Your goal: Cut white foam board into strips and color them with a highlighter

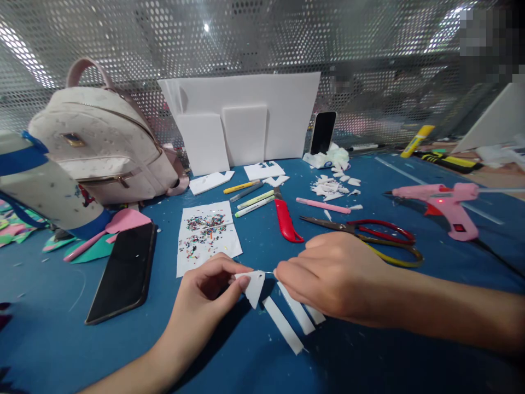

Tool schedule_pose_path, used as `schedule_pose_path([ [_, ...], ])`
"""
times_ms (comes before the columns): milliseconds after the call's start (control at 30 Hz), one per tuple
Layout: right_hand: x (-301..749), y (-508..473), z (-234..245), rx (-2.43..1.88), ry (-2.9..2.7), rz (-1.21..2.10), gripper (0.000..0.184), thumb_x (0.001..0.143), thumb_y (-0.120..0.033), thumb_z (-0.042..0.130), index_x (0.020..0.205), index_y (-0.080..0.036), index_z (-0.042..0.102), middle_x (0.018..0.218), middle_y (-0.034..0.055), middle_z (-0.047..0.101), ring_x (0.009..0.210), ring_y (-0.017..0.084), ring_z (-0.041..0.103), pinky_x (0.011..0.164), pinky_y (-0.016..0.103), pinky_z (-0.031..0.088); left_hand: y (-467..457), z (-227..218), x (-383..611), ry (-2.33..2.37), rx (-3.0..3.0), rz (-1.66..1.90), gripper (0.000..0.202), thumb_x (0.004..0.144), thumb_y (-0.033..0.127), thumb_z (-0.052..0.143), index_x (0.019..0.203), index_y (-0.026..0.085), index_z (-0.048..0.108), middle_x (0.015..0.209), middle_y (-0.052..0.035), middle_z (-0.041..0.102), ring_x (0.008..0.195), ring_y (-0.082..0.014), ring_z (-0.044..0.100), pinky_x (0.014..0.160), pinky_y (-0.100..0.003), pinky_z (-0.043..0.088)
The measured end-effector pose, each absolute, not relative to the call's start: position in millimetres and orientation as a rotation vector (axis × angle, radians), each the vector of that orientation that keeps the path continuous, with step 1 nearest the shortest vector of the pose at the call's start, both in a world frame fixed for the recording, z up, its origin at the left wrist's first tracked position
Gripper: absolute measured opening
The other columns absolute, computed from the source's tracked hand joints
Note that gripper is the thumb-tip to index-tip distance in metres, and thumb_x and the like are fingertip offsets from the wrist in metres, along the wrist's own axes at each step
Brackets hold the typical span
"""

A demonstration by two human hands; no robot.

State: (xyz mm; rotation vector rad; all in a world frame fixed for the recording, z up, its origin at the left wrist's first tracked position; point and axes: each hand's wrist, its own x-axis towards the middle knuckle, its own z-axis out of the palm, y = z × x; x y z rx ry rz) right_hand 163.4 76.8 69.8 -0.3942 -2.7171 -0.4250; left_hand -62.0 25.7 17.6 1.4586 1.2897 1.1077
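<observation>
My left hand (205, 298) pinches a small white foam piece (254, 287) with thumb and fingers just above the blue table (369, 361). My right hand (332, 276) is closed in a pinch right beside it, pulling a thin thread-like strand that runs from the piece's top edge. Under my right hand lie three white foam strips (285, 325) side by side. A sheet of paper covered with coloured glitter bits (207, 235) rests just behind my left hand.
Scissors (369, 232), a red utility knife (287, 219), pens (252, 197), a pink stick (324, 206) and foam scraps (330, 187) lie mid-table. A pink glue gun (445, 205) is at right, a black phone (125, 271) and a white backpack (98, 145) at left. Foam sheets (246, 120) lean against the mesh wall.
</observation>
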Motion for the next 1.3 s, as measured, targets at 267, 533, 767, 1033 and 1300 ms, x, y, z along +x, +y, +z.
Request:
schedule_pose_path([
  [267, 164.5, 76.7, 69.7, -0.395, -2.746, -0.449, 0.024, 0.088, -0.005, 0.045, 0.07, -0.021, 0.043, 0.052, -0.0045, 0.048, 0.046, 0.014, 0.027, 0.051, 0.032, 0.016, 25.0, 19.4, -62.8, 1.288, 1.454, 1.11, 0.014, 0.086, 0.036, 0.069, 0.083, 0.024, 0.076, 0.078, -0.0005, 0.068, 0.072, -0.0118, 0.059, 0.065, -0.021, 0.044],
  [533, 164.1, 76.5, 70.6, -0.404, -2.762, -0.453, 0.024, 0.085, -0.003, 0.045, 0.071, -0.021, 0.044, 0.053, -0.0042, 0.048, 0.046, 0.015, 0.028, 0.051, 0.032, 0.016, 25.3, 19.0, -61.7, 1.285, 1.447, 1.101, 0.014, 0.086, 0.036, 0.069, 0.084, 0.024, 0.076, 0.08, -0.0006, 0.068, 0.074, -0.0119, 0.06, 0.067, -0.021, 0.044],
  [767, 164.1, 75.4, 68.3, -0.412, -2.757, -0.451, 0.021, 0.086, -0.005, 0.048, 0.073, -0.021, 0.045, 0.055, -0.0046, 0.05, 0.047, 0.015, 0.031, 0.052, 0.032, 0.017, 25.0, 16.3, -63.3, 1.275, 1.462, 1.094, 0.013, 0.086, 0.036, 0.07, 0.084, 0.025, 0.076, 0.078, 0.0004, 0.067, 0.073, -0.0108, 0.059, 0.066, -0.02, 0.043],
  [1033, 163.7, 75.2, 70.6, -0.403, -2.758, -0.443, 0.022, 0.083, -0.003, 0.047, 0.072, -0.021, 0.044, 0.053, -0.0047, 0.048, 0.046, 0.015, 0.029, 0.051, 0.032, 0.017, 26.1, 15.6, -64.4, 1.281, 1.469, 1.098, 0.013, 0.087, 0.035, 0.069, 0.084, 0.025, 0.076, 0.078, 0.0007, 0.067, 0.072, -0.0104, 0.058, 0.066, -0.02, 0.042],
  [1300, 165.2, 75.2, 71.0, -0.416, -2.775, -0.448, 0.025, 0.086, -0.002, 0.044, 0.071, -0.022, 0.042, 0.053, -0.0044, 0.047, 0.047, 0.015, 0.026, 0.051, 0.032, 0.016, 26.5, 17.1, -62.8, 1.271, 1.475, 1.115, 0.013, 0.086, 0.035, 0.068, 0.082, 0.025, 0.076, 0.078, 0.0006, 0.068, 0.073, -0.0105, 0.06, 0.066, -0.02, 0.044],
])
